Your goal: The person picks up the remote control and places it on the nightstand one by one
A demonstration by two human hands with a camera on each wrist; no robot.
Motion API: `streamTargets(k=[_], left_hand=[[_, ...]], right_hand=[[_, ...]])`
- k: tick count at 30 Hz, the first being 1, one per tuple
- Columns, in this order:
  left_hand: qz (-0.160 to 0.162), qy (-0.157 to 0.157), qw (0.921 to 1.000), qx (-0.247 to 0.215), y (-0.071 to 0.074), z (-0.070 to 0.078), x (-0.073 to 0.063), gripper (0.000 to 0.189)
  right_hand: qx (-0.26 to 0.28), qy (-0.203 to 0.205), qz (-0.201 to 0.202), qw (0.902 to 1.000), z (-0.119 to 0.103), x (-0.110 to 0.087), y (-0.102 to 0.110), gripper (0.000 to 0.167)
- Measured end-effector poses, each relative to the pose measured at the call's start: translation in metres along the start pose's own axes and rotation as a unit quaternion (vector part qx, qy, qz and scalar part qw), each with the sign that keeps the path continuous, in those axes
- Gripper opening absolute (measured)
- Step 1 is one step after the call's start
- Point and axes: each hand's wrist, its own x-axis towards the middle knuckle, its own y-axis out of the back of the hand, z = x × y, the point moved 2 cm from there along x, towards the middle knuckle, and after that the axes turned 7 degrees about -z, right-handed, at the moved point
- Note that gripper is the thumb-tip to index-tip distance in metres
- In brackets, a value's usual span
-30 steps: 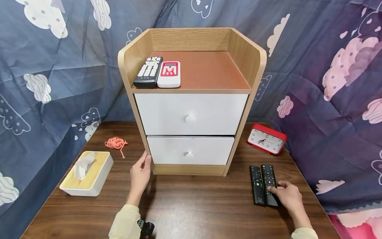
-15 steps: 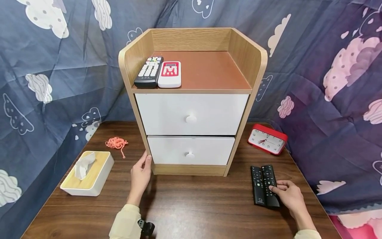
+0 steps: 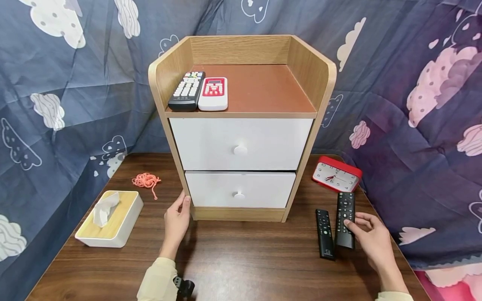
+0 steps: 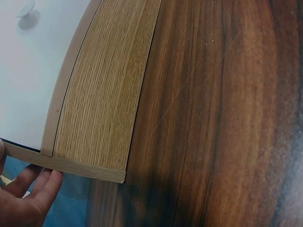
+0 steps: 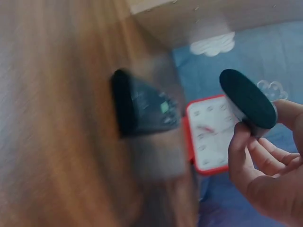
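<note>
My right hand (image 3: 373, 238) pinches a black remote control (image 3: 345, 219) between thumb and fingers, along its right side. In the right wrist view the held remote (image 5: 248, 101) shows its end, raised off the table. A second black remote control (image 3: 325, 234) lies on the table just left of it. At the small two-drawer cabinet (image 3: 239, 213), my left hand (image 3: 177, 217) grips the lower left edge, thumb at the front and fingers along the side. The left wrist view shows the left hand's fingers (image 4: 47, 187) against the wooden panel (image 4: 104, 85). Both white drawers look closed.
A red alarm clock (image 3: 336, 175) stands right behind the held remote. On the cabinet top lie a black remote with white buttons (image 3: 187, 91) and a white-and-red remote (image 3: 213, 94). Orange string (image 3: 146, 180) and a tissue box (image 3: 109, 219) are at the left. A patterned cloth (image 3: 90, 83) hangs behind.
My right hand has lifted the right-hand black remote off the table and moved it up and slightly right, apart from the other one. My left hand has stayed on the cabinet edge.
</note>
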Motion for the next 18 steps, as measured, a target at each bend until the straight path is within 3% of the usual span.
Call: streamTargets(k=[5,9,14,18], left_hand=[[-0.001,0.0,1.0,-0.001,0.0,0.0,0.001,0.044],[0.003,-0.001,1.0,0.001,0.0,-0.001,0.002,0.043],[0.003,-0.003,1.0,-0.001,0.001,-0.002,0.002,0.043],[-0.001,0.0,1.0,0.0,0.001,-0.001,0.001,0.043]], right_hand=[[0.072,0.042,0.011,0.9965,-0.033,-0.005,0.004,0.037],[0.152,0.087,0.02,0.9844,-0.068,-0.014,0.009,0.034],[0.266,0.151,0.021,0.9519,-0.117,-0.03,0.013,0.037],[0.365,0.202,0.013,0.9086,-0.155,-0.044,0.016,0.041]])
